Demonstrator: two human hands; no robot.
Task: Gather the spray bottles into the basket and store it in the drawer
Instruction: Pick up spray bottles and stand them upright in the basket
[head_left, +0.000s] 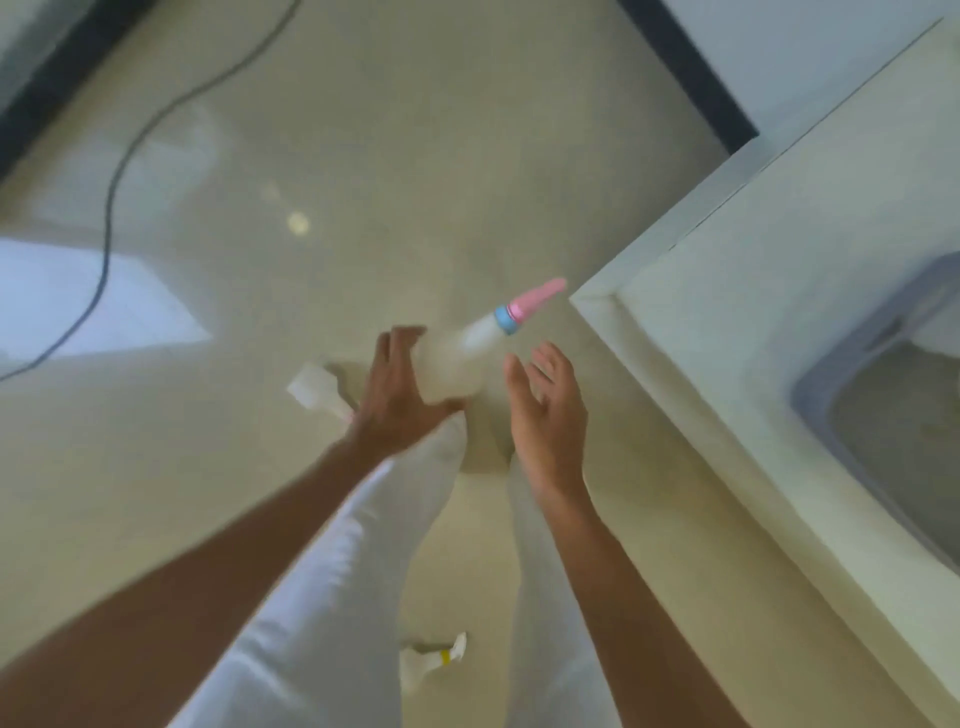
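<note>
Left hand (400, 384) grips the spray bottle (457, 358) by its base, above the floor. Long axis runs up-right, pink nozzle aimed twd the cabinet corner. Right hand (545, 415) open, fingers spread, just beside it. Basket (821, 384) sits further right, in the drawer.

Three translucent white plastic spray bottles: one with a pink nozzle and blue collar (470, 353), one with a white head (311, 391), one yellow-banded (431, 659). One grey basket (852, 358). Two bare hands.
</note>
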